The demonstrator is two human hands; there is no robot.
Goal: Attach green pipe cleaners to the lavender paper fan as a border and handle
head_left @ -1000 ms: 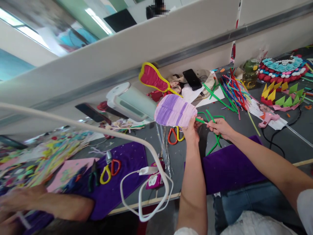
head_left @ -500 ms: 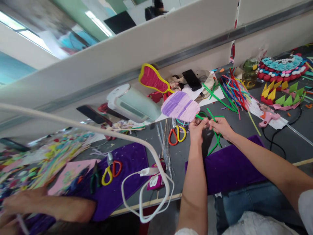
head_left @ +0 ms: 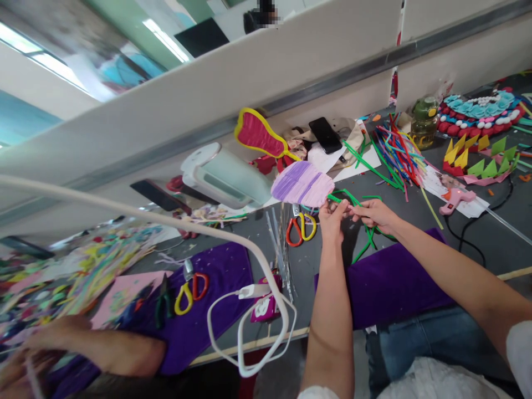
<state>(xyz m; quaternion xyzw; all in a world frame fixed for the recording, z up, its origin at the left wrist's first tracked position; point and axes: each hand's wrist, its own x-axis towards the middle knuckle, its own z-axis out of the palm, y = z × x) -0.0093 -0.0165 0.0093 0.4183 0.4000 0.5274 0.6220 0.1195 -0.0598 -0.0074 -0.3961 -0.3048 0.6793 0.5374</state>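
A pink and purple striped, petal-shaped pipe cleaner piece (head_left: 302, 184) is held up over the table, its green stem end toward me. My left hand (head_left: 333, 220) is closed around that stem just below the striped part. Close beside it, my right hand (head_left: 377, 215) pinches a green pipe cleaner (head_left: 351, 195) near the stem; the exact contact is hidden by the fingers. More green pipe cleaners (head_left: 369, 239) lie crossed under my right hand. Scissors with red and yellow handles (head_left: 307, 227) rest left of my left hand.
A purple cloth (head_left: 399, 282) covers the table edge before me. To the right lie a pink glue gun (head_left: 456, 199) and bundled pipe cleaners (head_left: 401, 147). A white cable (head_left: 266, 252) arcs across the left foreground. Another person's arm (head_left: 120, 350) is at lower left.
The striped piece has shifted slightly left and down. The green pipe cleaner at my right hand has swung from standing up to leaning left, toward the stem.
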